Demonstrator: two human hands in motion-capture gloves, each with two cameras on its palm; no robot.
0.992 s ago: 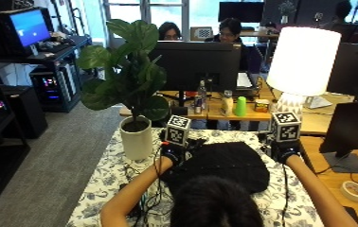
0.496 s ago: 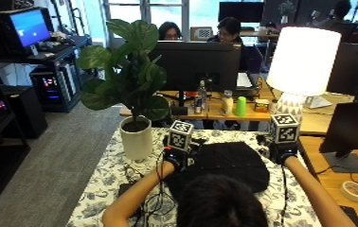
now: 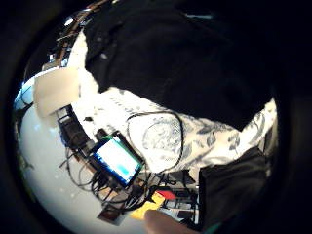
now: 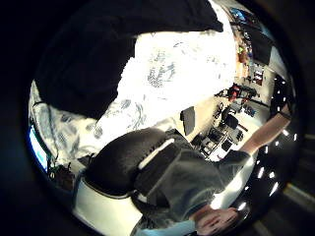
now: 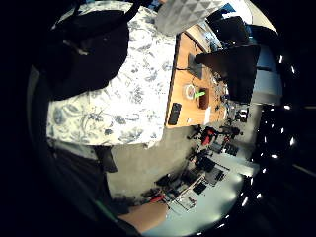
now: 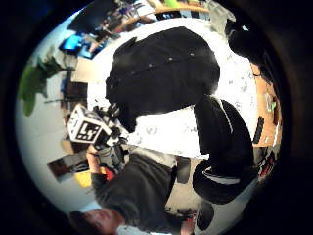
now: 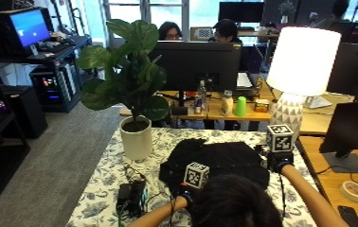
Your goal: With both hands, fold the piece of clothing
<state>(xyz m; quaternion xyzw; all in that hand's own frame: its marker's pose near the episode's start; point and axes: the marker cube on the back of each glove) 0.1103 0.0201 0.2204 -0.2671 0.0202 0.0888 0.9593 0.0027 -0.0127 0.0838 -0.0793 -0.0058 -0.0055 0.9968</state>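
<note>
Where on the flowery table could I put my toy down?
The flowery tablecloth shows bare between the white plant pot and the near left edge, above the black gadgets. A thin strip shows right of the black garment. The middle is crowded: the garment covers it, with both hands over it.

Open-plan office. Desks beyond the counter [image 7: 103, 189] carry black monitors [image 7: 194, 61], one facing away at centre, more at right. Two people sit behind the centre monitor. At left, a lit blue screen [image 7: 29, 26] stands on a dark rack above computer towers [image 7: 49, 87]. Grey carpet floor [image 7: 66, 142]. Large windows along the far wall. Counter has a floral cloth, a potted fig plant [image 7: 131, 94] and a white table lamp [image 7: 300, 71].
</note>
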